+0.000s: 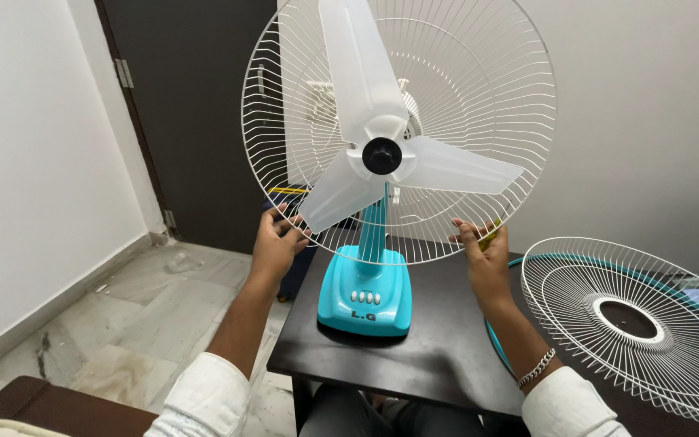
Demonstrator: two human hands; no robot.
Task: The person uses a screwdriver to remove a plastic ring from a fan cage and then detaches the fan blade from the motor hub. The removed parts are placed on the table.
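White wire makes the back guard (479,97) of a table fan, a big round cage that stands up tall behind three pale blades (374,121). The blades have nothing in front of them, so they are bare on the side that faces the person. A black cap (382,155) sits in the middle of the blades.

Both hands hold the bottom rim of the guard, one on each side, as if to keep it steady. The left hand (275,243) is at the lower left of the ring. Its fingers (291,228) curl around the thin wires there. The right hand (485,257) is at the lower right. Its fingers (467,232) pinch the rim, and a small yellow thing (491,235) peeks out by them; I cannot tell what it is. A silver bracelet (537,368) hangs on that wrist.

Under the guard, a blue neck runs down to a blue base (363,295) with a row of small buttons. The base stands on a dark table (438,348), near its left side.

To the right, the front guard (633,324) lies flat, apart from the fan, with a blue ring showing under its rim. A dark door (196,113) stands shut behind the fan, and the floor (123,324) is pale stone.
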